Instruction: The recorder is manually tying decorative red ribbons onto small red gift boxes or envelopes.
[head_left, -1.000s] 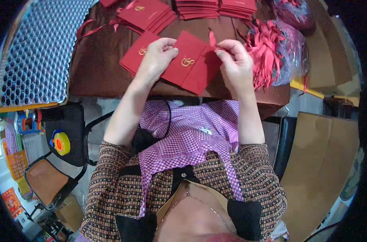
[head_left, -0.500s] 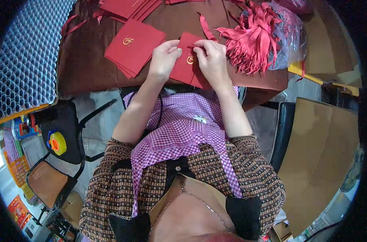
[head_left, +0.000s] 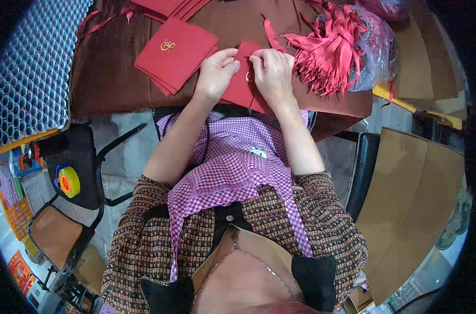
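A flat red paper piece with a gold emblem (head_left: 239, 94) lies at the table's front edge between my hands. At its upper left side my left hand (head_left: 215, 74) is closed, thumb and forefinger pinched together at the paper's edge. Over its right part bends my right hand (head_left: 273, 73), thumb and fingertips pressed together, partly covering the emblem. A small red end shows at the right fingertips, too small to make out. To the left lies a stack of matching red pieces (head_left: 181, 49). A thick bundle of red ribbons (head_left: 329, 57) rests to the right of my right hand.
One loose red ribbon (head_left: 271, 34) lies beyond my right hand. More red pieces (head_left: 170, 6) sit at the back. A clear plastic bag (head_left: 378, 49) touches the ribbons. On the left stands a honeycomb-like tray (head_left: 31, 68); cardboard (head_left: 411, 209) leans at right.
The view has shifted slightly. My right hand has turned a little over the paper, covering more of the emblem; my left hand still pinches near the same edge.
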The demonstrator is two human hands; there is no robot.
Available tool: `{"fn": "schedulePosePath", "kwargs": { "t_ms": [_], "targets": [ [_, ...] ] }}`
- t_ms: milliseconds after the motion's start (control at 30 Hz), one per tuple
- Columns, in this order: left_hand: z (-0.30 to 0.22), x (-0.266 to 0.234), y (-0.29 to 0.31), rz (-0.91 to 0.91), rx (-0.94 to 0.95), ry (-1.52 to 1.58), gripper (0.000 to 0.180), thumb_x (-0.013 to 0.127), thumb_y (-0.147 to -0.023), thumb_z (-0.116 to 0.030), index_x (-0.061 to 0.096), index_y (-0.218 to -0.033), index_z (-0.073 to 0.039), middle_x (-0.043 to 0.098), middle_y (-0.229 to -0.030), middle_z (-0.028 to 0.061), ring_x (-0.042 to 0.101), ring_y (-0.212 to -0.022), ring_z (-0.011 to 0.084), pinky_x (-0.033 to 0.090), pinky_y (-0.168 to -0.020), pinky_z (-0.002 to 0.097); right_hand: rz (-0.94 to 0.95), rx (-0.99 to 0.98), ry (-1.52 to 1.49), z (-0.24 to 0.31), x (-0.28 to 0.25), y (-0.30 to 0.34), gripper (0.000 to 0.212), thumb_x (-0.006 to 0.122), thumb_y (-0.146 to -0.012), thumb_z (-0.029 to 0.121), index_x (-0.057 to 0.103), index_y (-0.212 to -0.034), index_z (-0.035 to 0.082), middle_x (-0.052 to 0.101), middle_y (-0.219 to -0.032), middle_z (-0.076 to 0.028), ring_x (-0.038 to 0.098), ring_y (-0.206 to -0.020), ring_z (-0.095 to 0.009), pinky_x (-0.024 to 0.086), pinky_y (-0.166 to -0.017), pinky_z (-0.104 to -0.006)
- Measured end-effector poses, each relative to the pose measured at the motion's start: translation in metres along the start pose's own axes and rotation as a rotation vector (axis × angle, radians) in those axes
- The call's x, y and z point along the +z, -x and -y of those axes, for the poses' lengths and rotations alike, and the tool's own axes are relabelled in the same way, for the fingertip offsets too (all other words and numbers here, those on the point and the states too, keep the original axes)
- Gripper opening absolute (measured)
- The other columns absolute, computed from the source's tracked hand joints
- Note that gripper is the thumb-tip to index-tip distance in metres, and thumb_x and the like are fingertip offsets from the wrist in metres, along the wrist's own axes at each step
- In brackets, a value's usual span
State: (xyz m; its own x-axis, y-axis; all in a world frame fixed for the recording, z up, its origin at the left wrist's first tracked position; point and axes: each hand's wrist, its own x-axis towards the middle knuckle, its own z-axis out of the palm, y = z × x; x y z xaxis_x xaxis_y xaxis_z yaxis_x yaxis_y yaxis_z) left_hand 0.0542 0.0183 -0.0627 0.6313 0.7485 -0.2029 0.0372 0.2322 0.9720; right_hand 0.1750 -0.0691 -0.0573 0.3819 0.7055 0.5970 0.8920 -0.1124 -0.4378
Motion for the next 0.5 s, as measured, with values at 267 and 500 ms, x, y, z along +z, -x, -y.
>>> {"fn": "schedulePosePath", "kwargs": {
  "t_ms": [267,500],
  "targets": [
    [0.002,-0.003,-0.001,0.042,0.033,0.008,0.036,0.06,-0.082,0.0,0.054,-0.118,0.004,0.062,-0.102,0.0088,0.058,-0.091,0.012,0.047,-0.081,0.0239,-0.022,-0.027,0.048,0.005,0.003,-0.002,0.013,0.065,-0.077,0.013,0.056,-0.073,0.006,0.06,-0.072,-0.007,0.058,-0.071,-0.024,0.036,-0.074,-0.0379],
    [0.008,-0.006,-0.003,0.081,0.017,0.15,0.036,0.059,-0.082,0.0,0.054,-0.117,0.004,0.062,-0.1,0.0075,0.059,-0.089,0.0114,0.048,-0.08,0.0233,-0.042,-0.07,0.095,0.011,0.002,-0.002,0.013,0.065,-0.077,0.013,0.054,-0.073,0.006,0.059,-0.07,-0.007,0.057,-0.07,-0.024,0.036,-0.074,-0.0386]
  ]
}}
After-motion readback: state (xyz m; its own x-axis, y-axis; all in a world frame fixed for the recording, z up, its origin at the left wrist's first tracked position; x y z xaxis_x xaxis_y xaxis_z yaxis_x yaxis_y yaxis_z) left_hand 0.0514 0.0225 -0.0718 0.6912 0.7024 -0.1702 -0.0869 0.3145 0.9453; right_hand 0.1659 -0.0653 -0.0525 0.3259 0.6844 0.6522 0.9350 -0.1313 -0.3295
